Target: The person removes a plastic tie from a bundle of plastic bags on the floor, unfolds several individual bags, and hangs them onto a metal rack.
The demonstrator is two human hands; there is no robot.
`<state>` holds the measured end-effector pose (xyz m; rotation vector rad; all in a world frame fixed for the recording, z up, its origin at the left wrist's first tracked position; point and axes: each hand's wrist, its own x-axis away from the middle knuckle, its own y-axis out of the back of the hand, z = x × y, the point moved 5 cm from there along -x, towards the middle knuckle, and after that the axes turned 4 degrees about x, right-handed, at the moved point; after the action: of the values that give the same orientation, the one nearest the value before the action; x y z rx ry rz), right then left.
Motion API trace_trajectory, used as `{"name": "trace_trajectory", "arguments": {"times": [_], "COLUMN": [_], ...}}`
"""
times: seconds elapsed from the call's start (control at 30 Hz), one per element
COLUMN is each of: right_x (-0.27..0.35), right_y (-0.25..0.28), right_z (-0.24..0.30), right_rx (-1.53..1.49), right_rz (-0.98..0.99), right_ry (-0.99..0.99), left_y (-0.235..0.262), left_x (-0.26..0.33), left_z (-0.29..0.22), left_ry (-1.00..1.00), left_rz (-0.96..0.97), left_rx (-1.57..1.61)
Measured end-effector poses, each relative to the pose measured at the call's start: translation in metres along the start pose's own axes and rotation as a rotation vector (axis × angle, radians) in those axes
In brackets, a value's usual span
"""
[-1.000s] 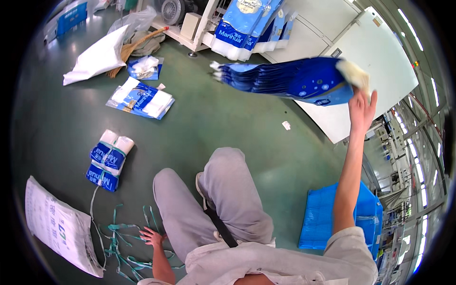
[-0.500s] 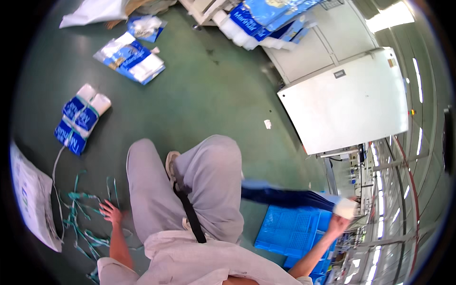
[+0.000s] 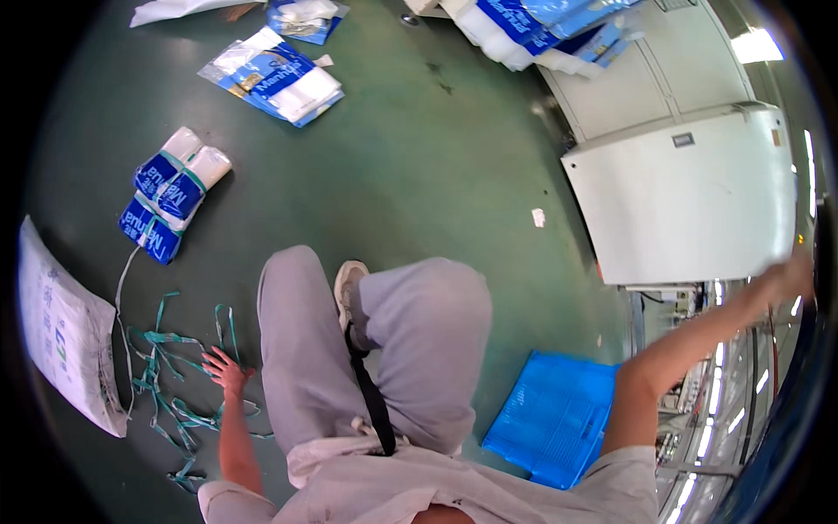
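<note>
My left hand (image 3: pixel 229 374) is low over the floor beside my left leg, fingers spread, holding nothing. Tangled green strapping cords (image 3: pixel 161 367) lie around and under its fingertips. At the far right rim, my right hand (image 3: pixel 786 281) is raised, with its fingers smeared by motion. A long dark blue plastic bag bundle (image 3: pixel 790 419) runs down the rim from that hand, mostly cut off by the picture's edge. Below the raised arm stands a blue plastic crate (image 3: pixel 554 419).
A tied pack of blue and white bags (image 3: pixel 175 196) lies on the floor at left, near a white sack (image 3: pixel 70 336). Farther off are a flat blue-white bag stack (image 3: pixel 279 77) and a smaller one (image 3: pixel 305 17). A white cabinet (image 3: pixel 690 196) stands at right.
My right hand has swung up and outward to the right with the dark blue bundle, which no longer covers the crate. The view has shifted; my left hand stays by the cords.
</note>
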<state>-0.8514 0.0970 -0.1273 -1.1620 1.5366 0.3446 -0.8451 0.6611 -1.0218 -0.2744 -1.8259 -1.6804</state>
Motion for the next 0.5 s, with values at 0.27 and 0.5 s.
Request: {"name": "trace_trajectory", "arguments": {"times": [0.27,0.5], "right_x": [0.581,0.602], "right_y": [0.171,0.257], "right_z": [0.187,0.218], "right_rx": [-0.454,-0.71], "right_rz": [2.195,2.65], "right_ry": [0.29,0.061], "left_y": [0.015,0.038], "left_x": [0.021,0.025], "left_z": [-0.003,0.018], "left_ry": [-0.076,-0.005], "left_rz": [0.047,0.068], "left_rx": [0.069,0.001]}}
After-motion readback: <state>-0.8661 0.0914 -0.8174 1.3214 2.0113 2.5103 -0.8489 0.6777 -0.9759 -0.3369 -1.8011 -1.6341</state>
